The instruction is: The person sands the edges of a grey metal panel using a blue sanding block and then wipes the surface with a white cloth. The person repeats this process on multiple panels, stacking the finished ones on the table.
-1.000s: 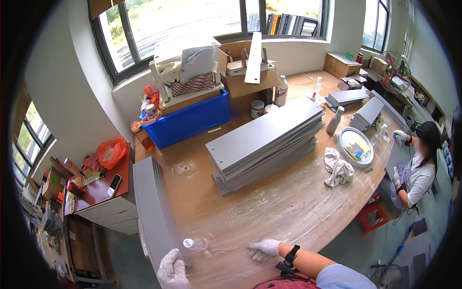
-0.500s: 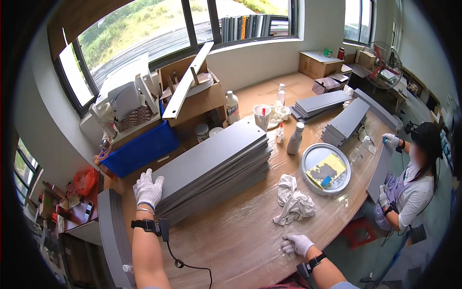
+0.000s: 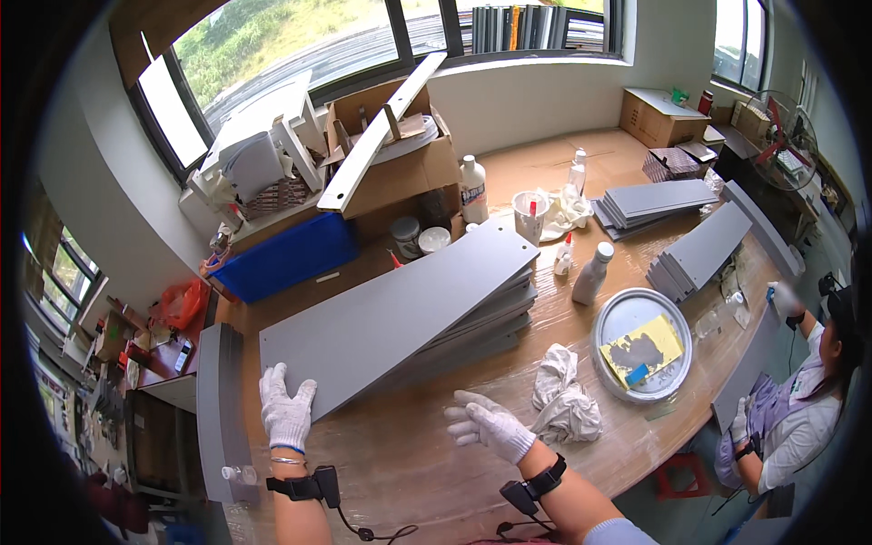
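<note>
My left hand (image 3: pixel 289 404), in a white knit glove, grips the near left end of a flat grey board (image 3: pixel 391 313). The board lies askew on top of a stack of similar boards (image 3: pixel 486 331), its left end jutting toward me past those beneath. My gloved right hand (image 3: pixel 490 425) hovers over the table's near middle, fingers stretched out and apart, with nothing in it. Close to its right lies a crumpled white rag (image 3: pixel 568 395). Beyond the rag is a round grey-white tub (image 3: pixel 601 359) with a paint-smeared yellow pad (image 3: pixel 668 338) on top.
Bottles (image 3: pixel 593 272) and a white cup (image 3: pixel 530 216) stand behind the stack. More grey boards lie in piles (image 3: pixel 699 250) at the right. A blue bin (image 3: pixel 291 259) and a cardboard box (image 3: pixel 400 177) are at the back left. A co-worker (image 3: pixel 799 391) sits at the right edge.
The top board has swung askew, its left end drawn toward me by my left hand. My right hand has risen and moved left toward the stack. The whole view has shifted.
</note>
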A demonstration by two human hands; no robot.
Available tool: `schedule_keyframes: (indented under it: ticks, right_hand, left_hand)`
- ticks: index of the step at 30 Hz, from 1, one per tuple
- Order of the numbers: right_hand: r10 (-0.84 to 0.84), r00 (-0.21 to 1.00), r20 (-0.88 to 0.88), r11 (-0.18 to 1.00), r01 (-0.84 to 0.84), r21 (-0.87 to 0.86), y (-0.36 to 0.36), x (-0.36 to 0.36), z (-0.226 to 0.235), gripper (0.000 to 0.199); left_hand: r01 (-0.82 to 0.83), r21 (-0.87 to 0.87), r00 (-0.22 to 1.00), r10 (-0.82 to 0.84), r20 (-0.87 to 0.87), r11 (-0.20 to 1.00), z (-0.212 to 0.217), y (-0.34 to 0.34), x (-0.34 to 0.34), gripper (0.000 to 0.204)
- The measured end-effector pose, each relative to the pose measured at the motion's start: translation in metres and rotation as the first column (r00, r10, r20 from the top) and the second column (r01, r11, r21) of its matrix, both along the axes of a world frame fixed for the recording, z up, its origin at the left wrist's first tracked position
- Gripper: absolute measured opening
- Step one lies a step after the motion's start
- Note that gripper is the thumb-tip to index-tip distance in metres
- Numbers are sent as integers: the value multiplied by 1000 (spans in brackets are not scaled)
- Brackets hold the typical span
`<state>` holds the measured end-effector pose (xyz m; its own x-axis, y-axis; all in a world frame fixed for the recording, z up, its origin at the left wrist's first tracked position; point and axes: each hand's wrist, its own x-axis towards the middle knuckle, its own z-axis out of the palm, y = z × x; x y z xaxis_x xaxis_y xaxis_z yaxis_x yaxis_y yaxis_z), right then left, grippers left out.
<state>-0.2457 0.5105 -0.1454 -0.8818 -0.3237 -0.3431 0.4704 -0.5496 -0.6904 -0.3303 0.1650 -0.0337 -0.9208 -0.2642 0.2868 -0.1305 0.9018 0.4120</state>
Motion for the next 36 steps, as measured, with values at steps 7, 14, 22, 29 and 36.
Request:
schedule_keyframes:
  ticks: [7, 14, 22, 29, 36]
  right_hand:
    - [-246, 969, 25, 969, 246, 11, -58, -115, 67, 37]
    - [-64, 998, -21, 951, 68, 301, -67, -20, 39, 33]
    - [611, 791, 35, 459, -389, 798, -15, 84, 13, 39]
    - [16, 910, -415, -595, 342, 727, 102, 40, -7, 59]
    - [-214, 953, -215, -153, 184, 971, 115, 65, -77, 45]
  left_hand:
    - [-99, 936, 962, 273, 2, 339, -17, -11, 24, 60]
    - [-191, 981, 981, 17, 191, 42, -53, -54, 108, 31]
    - [-637, 692, 767, 365, 527, 339, -146, -87, 251, 60]
    - [-549, 442, 819, 351, 454, 709, -187, -162, 294, 66]
    - [-424, 223, 761, 211, 614, 878, -141, -176, 239, 65]
